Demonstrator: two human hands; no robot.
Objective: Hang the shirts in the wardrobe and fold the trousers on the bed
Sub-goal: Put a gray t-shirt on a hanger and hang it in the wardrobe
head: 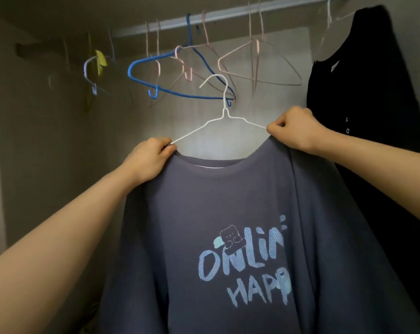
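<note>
Shirt (228,201), one, on one hanger (225,112); left hand (147,160), right hand (294,128) fingers (276,127) pinching its shoulders

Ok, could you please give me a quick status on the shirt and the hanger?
Left hand, right hand pinch shoulders of grey shirt on white hanger. Hook not yet on rail. Blue hanger hangs just behind hook.

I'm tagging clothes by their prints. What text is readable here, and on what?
"ONLIN": pale blue print on the grey-purple T-shirt, cut by a fold.
"HAPP": the line beneath, also cut.
On the black hanging garment: small white letters, perhaps "F" and "O"; its white neck label is too small to read.
</note>
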